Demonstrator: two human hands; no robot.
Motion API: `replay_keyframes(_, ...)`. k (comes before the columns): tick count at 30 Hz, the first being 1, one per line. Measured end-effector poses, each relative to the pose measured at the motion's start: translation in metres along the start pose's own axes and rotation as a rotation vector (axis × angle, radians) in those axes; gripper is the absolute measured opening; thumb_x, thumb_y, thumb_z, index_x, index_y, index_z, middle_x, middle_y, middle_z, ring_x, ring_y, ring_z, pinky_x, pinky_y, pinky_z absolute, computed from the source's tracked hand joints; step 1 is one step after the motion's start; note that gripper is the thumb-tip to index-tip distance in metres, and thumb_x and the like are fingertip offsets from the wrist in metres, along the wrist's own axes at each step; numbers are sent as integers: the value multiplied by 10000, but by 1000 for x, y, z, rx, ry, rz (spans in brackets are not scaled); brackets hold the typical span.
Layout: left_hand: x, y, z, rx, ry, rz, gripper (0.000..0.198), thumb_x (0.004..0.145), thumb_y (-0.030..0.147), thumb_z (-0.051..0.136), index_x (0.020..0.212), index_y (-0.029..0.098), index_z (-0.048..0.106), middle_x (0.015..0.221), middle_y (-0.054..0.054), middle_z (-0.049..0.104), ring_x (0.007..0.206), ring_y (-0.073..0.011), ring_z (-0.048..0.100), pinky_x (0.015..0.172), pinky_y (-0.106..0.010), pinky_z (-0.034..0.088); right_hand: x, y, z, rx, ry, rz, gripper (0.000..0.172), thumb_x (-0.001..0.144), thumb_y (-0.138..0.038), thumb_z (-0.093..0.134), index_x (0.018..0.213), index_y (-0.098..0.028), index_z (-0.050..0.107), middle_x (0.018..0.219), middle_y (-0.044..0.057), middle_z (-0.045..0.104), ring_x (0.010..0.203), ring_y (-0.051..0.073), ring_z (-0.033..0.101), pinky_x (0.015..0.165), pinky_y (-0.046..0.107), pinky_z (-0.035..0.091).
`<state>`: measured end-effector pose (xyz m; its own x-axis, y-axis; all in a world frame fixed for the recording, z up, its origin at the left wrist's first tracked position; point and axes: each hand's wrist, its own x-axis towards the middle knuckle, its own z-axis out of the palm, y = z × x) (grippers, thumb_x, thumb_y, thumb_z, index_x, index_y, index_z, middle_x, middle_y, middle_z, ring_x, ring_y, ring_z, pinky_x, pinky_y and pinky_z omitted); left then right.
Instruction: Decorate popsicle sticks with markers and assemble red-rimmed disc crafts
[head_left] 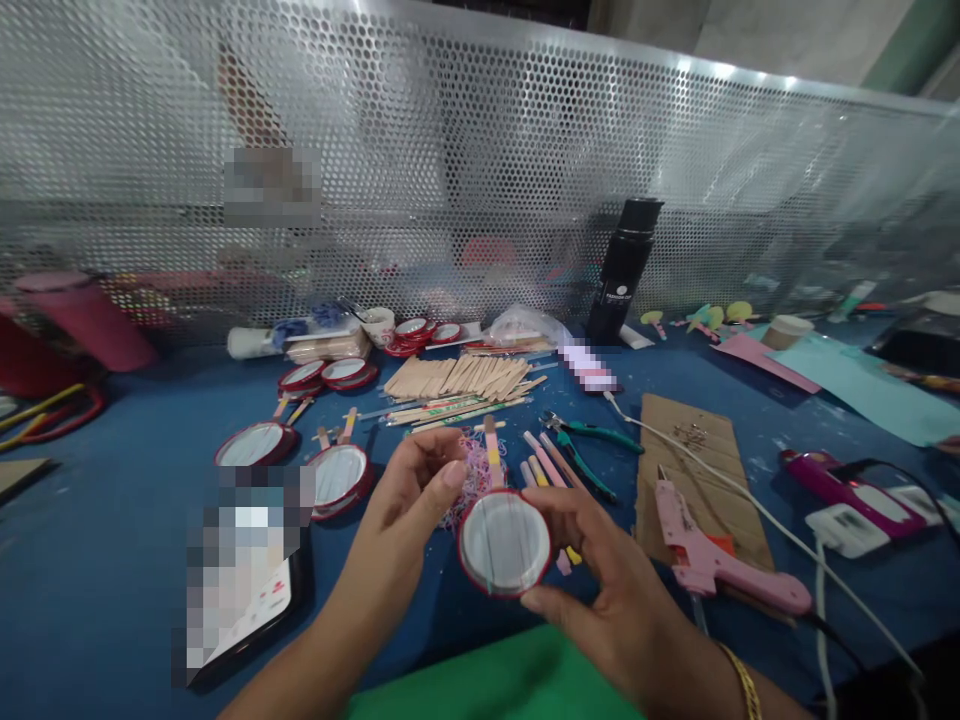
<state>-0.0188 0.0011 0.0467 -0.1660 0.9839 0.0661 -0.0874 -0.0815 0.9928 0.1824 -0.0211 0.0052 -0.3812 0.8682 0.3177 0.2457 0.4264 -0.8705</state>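
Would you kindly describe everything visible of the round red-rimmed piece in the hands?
The round piece is a flat disc with a whitish face and thin red rim, held above the blue table. A wooden stick with a yellow band juts from its top. The right hand grips its right edge; the left hand curls beside it.

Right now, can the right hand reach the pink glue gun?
Probably yes. The pink glue gun lies on the cardboard just beside the right hand, with nothing between them. But that hand is helping hold the red-rimmed disc, so it would need to let go first.
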Motion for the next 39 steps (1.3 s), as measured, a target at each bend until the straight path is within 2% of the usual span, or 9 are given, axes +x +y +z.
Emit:
replay_keyframes(6, -4, -5, -2, 176, -265, 10, 531, 784, 484, 772, 1226, 241, 603, 1165, -92, 652, 1027, -271, 620, 876, -385, 506, 5, 5, 1, 161, 139, 81, 593, 838, -124, 687, 1358, -301, 465, 1346, 66, 617, 1161, 209, 663, 998, 404, 584)
replay_keyframes(10, -7, -8, -5, 451, -363, 154, 672, 721, 423, 855, 1321, 320, 572, 1399, -91, 580, 1236, -326, 562, 1058, -479, 432, 5, 7, 0, 179, 163, 66, 604, 849, -134, 684, 1383, -294, 453, 1384, 80, 598, 1225, 222, 636, 1049, 422, 554)
replay_keyframes(17, -6, -13, -9, 679, -389, 337, 813, 736, 412, 853, 1457, 366, 479, 1516, -94, 504, 1434, -351, 401, 1177, -557, 321, 4, 11, 0, 143, 152, 65, 605, 870, -196, 688, 1418, -274, 445, 1428, 112, 568, 1268, 257, 608, 1073, 468, 535)
replay_keyframes(22, -6, -4, -5, 778, -432, 393, 748, 766, 410, 833, 1428, 330, 493, 1447, -83, 561, 1354, -293, 497, 1131, -489, 421, 2, 11, -1, 126, 121, 103, 612, 864, -186, 676, 1424, -295, 452, 1433, 102, 557, 1240, 258, 618, 1052, 445, 553)
replay_keyframes(28, -15, 9, -10, 885, -389, 412, 746, 719, 520, 838, 1376, 317, 548, 1402, -72, 625, 1342, -321, 523, 1123, -528, 435, -2, 6, -4, 151, 62, 71, 681, 891, -269, 662, 1494, -316, 349, 1343, 104, 589, 1190, 257, 634, 1008, 433, 568)
replay_keyframes(31, -21, 20, -32, 922, -301, 427, 745, 705, 505, 844, 1371, 325, 562, 1379, -80, 638, 1282, -331, 576, 1065, -518, 489, -5, 7, -5, 165, 48, 41, 695, 919, -331, 639, 1523, -328, 293, 1185, 80, 625, 1064, 231, 665, 967, 431, 576)
replay_keyframes(33, -21, 31, -59, 953, -232, 426, 660, 727, 519, 812, 1320, 318, 603, 1337, -76, 665, 1231, -332, 610, 1038, -516, 506, -6, 10, -6, 159, 61, 27, 653, 938, -350, 613, 1515, -324, 307, 1154, 79, 622, 1015, 221, 668, 960, 441, 573)
replay_keyframes(35, -17, 43, -95, 968, -100, 405, 636, 739, 577, 764, 1303, 327, 608, 1322, -64, 678, 1197, -337, 631, 993, -511, 537, -7, 13, -6, 139, 72, 28, 621, 948, -361, 601, 1503, -318, 326, 1172, 92, 615, 1014, 224, 666, 965, 457, 568)
replay_keyframes(39, 4, 61, -178, 948, 94, 211, 727, 670, 646, 746, 1305, 329, 593, 1367, -60, 661, 1205, -367, 633, 1018, -515, 531, -7, 16, -5, 80, 71, 56, 589, 954, -387, 597, 1484, -306, 354, 1193, 110, 615, 1031, 237, 664, 964, 475, 568)
